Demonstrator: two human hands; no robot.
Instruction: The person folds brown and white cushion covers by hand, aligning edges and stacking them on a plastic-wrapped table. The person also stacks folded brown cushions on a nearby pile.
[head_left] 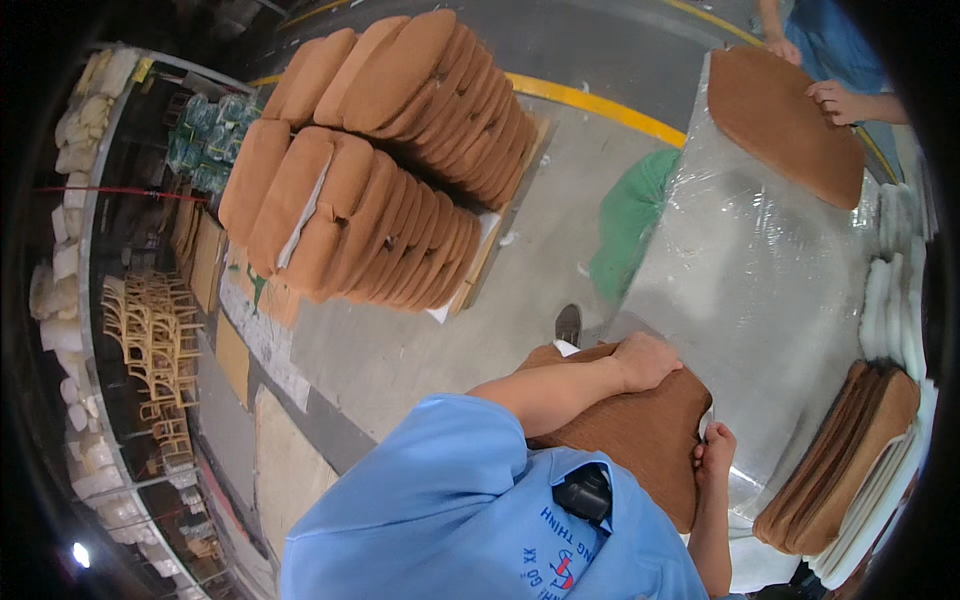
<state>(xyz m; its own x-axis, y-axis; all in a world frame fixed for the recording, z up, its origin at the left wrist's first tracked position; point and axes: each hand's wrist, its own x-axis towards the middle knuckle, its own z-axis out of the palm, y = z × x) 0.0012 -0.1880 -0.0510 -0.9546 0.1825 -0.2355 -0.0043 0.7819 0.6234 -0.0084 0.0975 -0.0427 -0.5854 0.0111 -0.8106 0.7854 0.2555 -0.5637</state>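
Observation:
A brown fabric cushion [630, 430] lies against my body at the near end of the plastic-covered table [745, 270]. Bits of white padding show at its far left corner and along its right edge. Over the cushion's far edge, my left hand [645, 362] is closed with its fingers curled down, gripping the fabric. My right hand [713, 453] pinches the cushion's right edge, beside the white padding; its fingertips are partly hidden. At the table's far end, a co-worker's hands [840, 102] rest on another brown cushion piece [785, 125].
Tall stacks of brown cushions [400, 90] stand on a pallet at the far left. A green sack [632, 225] leans by the table's left side. More brown pieces [840, 460] and white foam pads [895, 290] line the right edge. Wooden chair frames [155, 330] are piled at left.

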